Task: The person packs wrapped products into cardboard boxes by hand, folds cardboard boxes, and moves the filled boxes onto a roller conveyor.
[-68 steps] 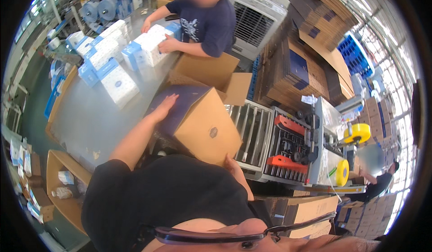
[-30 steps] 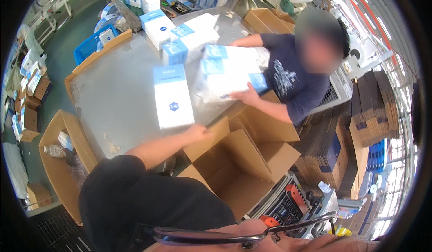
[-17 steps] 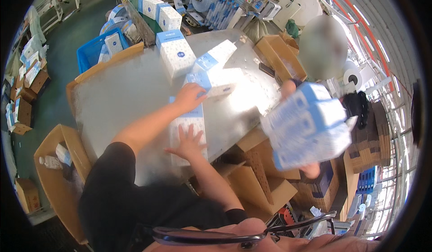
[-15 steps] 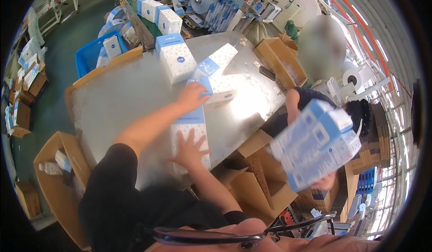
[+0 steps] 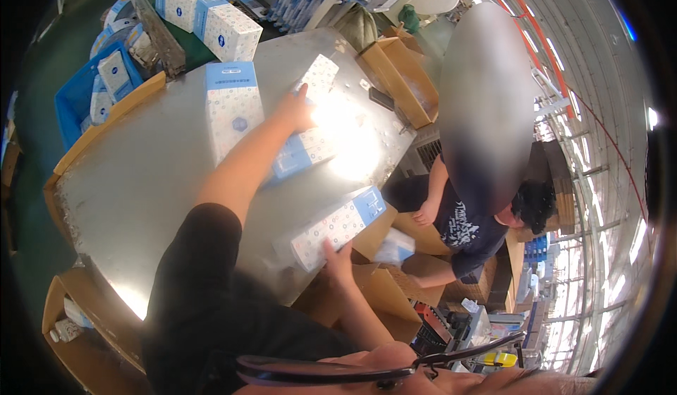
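Observation:
My left hand [image 5: 300, 110] reaches across the metal table and is closed around the side of a white-and-blue patterned pack [image 5: 320, 72]. Glare washes out part of that pack. Another pack [image 5: 311, 150] lies just below this hand, partly covered by it. Closer to me, my right hand [image 5: 339, 260] grips the near side of a long white-and-blue pack [image 5: 337, 227] that sits tilted at the table's right edge; its fingers are partly hidden. A larger upright pack [image 5: 233, 119] stands left of my left forearm.
A co-worker's hand [image 5: 426, 213] is at the right, beside open cartons [image 5: 384, 293], one with a pack [image 5: 395, 245] inside. An open carton [image 5: 398, 78] and a dark flat object [image 5: 381, 98] lie at the table's far right. A blue bin [image 5: 72, 109] and packs on a conveyor [image 5: 230, 34] are at far left.
The view has shifted right. My left hand has moved to a farther pack, and my right hand has swung the near pack rightward. The co-worker's raised packs have gone down toward the cartons.

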Motion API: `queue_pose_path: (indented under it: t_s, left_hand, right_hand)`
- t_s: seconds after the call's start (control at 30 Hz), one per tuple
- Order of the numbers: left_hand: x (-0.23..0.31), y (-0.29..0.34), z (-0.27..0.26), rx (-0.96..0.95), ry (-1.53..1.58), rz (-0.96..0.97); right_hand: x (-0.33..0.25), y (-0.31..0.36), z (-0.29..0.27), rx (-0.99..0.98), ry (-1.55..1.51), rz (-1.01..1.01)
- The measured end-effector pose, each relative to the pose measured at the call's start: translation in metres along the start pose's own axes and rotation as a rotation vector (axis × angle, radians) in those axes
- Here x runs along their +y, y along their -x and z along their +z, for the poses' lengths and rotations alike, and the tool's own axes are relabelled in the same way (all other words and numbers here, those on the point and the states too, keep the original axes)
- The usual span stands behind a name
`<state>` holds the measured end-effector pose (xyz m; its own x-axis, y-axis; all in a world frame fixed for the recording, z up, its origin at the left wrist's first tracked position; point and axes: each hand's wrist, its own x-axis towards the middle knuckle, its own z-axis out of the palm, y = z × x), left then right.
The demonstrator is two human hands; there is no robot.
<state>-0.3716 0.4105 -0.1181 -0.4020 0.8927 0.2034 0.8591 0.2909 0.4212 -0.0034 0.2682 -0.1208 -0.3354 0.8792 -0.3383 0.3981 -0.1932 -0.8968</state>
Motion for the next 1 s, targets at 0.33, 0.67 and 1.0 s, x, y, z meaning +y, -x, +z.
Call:
queue_pose_path:
  t_s: [0.33, 0.67, 1.0]
  left_hand:
    - [0.027, 0.116, -0.038, -0.229, 0.098, 0.167]
    - [0.009, 0.432, -0.139, -0.238, 0.388, -0.344]
    - [-0.050, 0.499, -0.097, -0.486, 1.298, -0.852]
  right_hand:
    - [-0.029, -0.058, -0.022, -0.141, -0.291, 0.227]
    - [-0.009, 0.086, -0.025, -0.743, 0.003, 0.434]
    - [0.028, 0.059, 0.014, -1.103, -0.093, 0.686]
